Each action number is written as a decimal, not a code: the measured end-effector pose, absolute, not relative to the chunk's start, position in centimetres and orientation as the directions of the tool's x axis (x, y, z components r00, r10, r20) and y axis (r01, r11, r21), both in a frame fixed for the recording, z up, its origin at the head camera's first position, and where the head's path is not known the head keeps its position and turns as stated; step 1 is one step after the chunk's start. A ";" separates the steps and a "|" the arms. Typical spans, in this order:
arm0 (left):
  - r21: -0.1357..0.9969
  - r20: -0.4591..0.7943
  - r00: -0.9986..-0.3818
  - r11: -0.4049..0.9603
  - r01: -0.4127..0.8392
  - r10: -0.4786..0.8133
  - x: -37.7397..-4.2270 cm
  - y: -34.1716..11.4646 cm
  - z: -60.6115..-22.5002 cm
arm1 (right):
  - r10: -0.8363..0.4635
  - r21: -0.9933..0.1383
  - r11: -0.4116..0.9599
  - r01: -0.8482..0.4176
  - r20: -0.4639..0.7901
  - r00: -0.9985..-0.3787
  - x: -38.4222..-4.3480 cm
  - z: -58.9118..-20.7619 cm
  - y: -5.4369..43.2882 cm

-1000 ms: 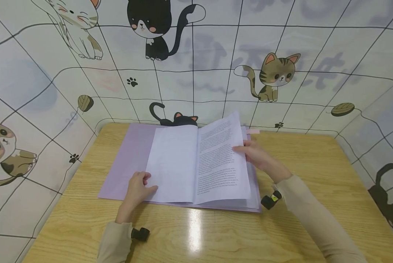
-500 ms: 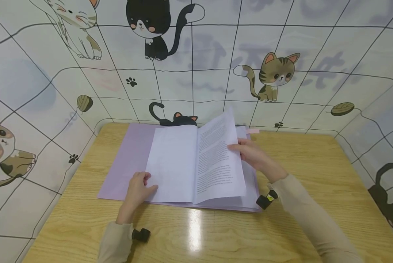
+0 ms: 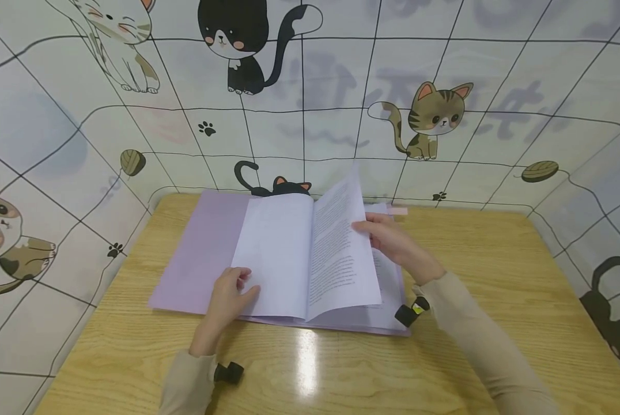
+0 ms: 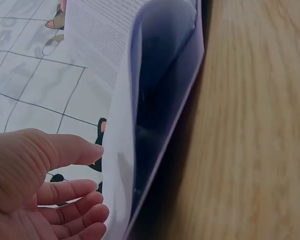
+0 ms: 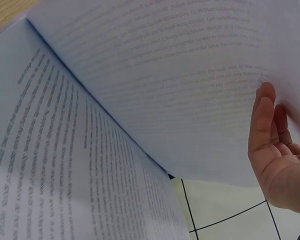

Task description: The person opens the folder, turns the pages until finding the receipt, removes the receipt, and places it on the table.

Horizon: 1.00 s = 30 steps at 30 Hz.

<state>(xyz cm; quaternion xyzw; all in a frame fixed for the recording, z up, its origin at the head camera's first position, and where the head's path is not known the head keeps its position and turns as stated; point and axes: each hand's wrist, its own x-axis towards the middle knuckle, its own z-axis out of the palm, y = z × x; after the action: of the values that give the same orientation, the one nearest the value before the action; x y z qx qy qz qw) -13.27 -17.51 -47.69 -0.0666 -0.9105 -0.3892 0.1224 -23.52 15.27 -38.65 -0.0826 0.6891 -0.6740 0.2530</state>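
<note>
A lilac folder (image 3: 206, 236) lies spread on the table, holding bound white sheets. Its left-hand page (image 3: 276, 248) looks blank in the head view. My right hand (image 3: 398, 242) pinches the outer edge of a printed page (image 3: 333, 253), which stands lifted and curved from the spine. Beneath it, the right wrist view shows another printed sheet (image 5: 55, 150). My left hand (image 3: 230, 297) lies at the lower left edge of the blank page, thumb and fingers apart. In the left wrist view, its fingertips are at the page's edge; whether they touch the paper I cannot tell.
A pale pink tab (image 3: 399, 211) sticks out at the folder's upper right. The wooden table (image 3: 476, 259) meets a wall (image 3: 336, 75) printed with cats and grid lines behind the folder. A small black camera sits on each wrist.
My right hand has moved left with the pinched page, lifting it farther from the sheet below. My left hand has shifted slightly right and up over the blank page.
</note>
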 end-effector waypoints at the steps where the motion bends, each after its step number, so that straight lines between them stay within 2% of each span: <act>1: 0.692 0.291 -0.956 0.682 0.235 0.034 -13.2 -17.3 -47.6 | -0.453 -0.971 0.074 0.227 -0.236 -0.860 -23.5 -38.6 15.2; 18: 0.693 0.489 -0.844 0.490 0.529 0.219 -11.7 -12.2 -44.8 | -0.454 -0.976 0.046 0.215 -0.212 -0.865 -23.5 -38.0 14.0; 30: 0.687 0.534 -0.791 0.392 0.612 0.300 -10.9 -8.9 -42.6 | -0.472 -0.978 0.003 0.209 -0.186 -0.862 -23.4 -37.8 13.1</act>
<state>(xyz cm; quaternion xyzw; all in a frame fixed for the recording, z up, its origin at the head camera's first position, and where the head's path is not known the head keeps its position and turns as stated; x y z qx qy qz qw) -10.90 -8.95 -42.63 -0.2787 -0.8180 -0.4756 0.1641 -23.42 13.10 -37.76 -0.0988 0.6651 -0.6990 0.2435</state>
